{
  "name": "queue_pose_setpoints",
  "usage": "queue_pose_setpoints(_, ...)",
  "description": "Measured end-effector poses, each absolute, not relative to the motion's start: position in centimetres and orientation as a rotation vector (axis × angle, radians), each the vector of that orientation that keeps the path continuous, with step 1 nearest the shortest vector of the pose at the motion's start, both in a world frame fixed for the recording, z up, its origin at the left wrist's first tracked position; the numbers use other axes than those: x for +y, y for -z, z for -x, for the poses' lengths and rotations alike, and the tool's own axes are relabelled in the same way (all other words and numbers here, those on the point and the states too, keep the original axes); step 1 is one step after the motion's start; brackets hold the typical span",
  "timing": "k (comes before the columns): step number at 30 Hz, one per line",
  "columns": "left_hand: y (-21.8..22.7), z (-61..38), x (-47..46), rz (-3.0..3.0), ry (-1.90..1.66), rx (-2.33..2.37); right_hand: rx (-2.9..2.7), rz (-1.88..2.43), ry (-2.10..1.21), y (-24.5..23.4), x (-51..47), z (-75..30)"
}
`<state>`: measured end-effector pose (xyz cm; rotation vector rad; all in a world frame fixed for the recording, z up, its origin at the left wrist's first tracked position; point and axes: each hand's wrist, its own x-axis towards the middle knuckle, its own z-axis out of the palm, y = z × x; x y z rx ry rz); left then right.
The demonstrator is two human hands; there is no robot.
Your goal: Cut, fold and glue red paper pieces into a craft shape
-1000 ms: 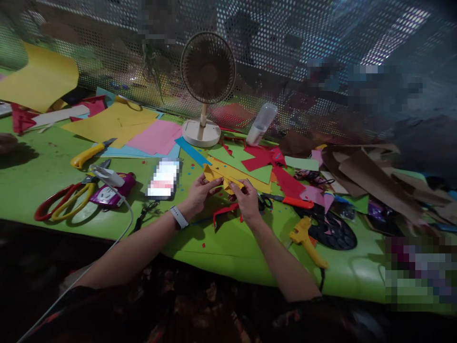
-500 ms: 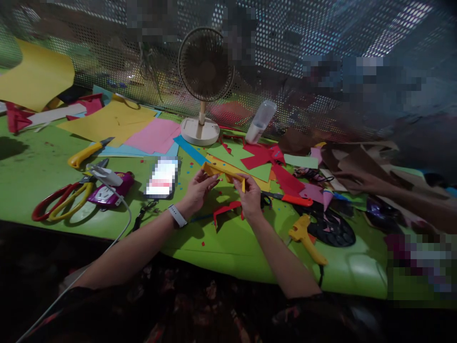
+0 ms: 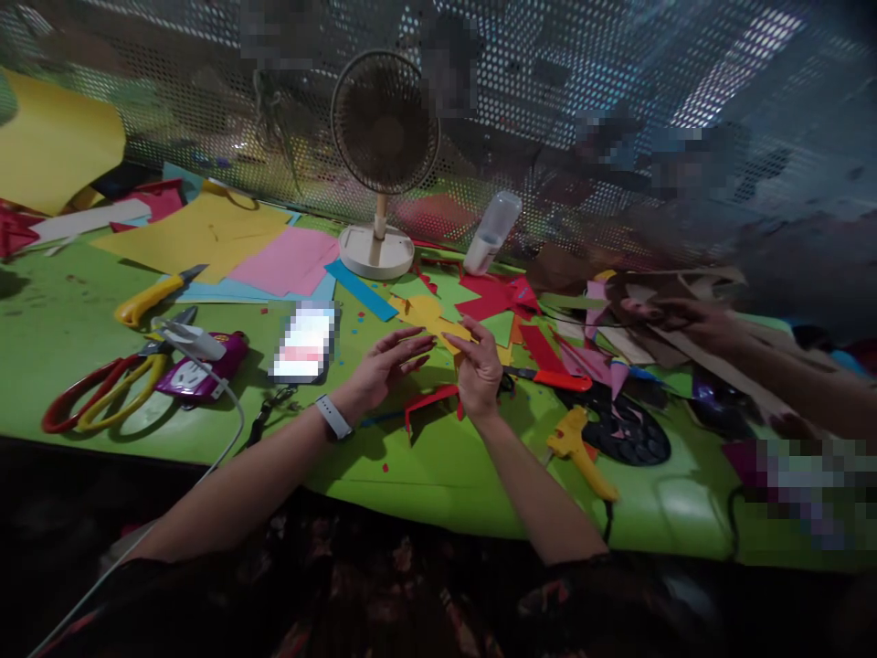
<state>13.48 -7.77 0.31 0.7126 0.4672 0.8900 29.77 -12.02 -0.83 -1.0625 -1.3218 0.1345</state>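
Note:
Above the green table (image 3: 411, 493), my right hand (image 3: 480, 375) pinches a piece of yellow paper (image 3: 442, 327) between thumb and fingers. My left hand (image 3: 384, 367) is just to its left, fingers stretched out and apart, holding nothing. Whether its fingertips touch the paper I cannot tell. Below the hands lies a folded red paper strip (image 3: 428, 399). Small coloured paper bits are scattered around. A red-handled cutter (image 3: 558, 379) rests to the right of my right hand, with a yellow glue gun (image 3: 579, 448) nearer the edge.
On the left are large scissors (image 3: 127, 388), a yellow cutter (image 3: 154, 297), a purple power adapter (image 3: 206, 370) with a white cable, and a phone (image 3: 305, 338). A fan (image 3: 376, 247) and bottle (image 3: 493, 233) stand behind. At right, a co-worker's hand (image 3: 699, 320) reaches over brown paper.
My left hand has come off the yellow paper and opened. The paper has swung flatter in my right hand. A co-worker's arm has entered from the right.

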Motion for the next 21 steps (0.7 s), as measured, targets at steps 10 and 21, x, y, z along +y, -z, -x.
queue_pose_setpoints(10, 0.0, -13.3, -7.6, -0.739, -0.893, 0.629, -1.181, 1.095, -0.309, 0.7, -12.1, -29.3)
queue_pose_setpoints(21, 0.0, -13.9, -7.9, -0.761, -0.826, 0.580, -0.611, 1.101, -0.794, -0.1, -11.7, -28.4)
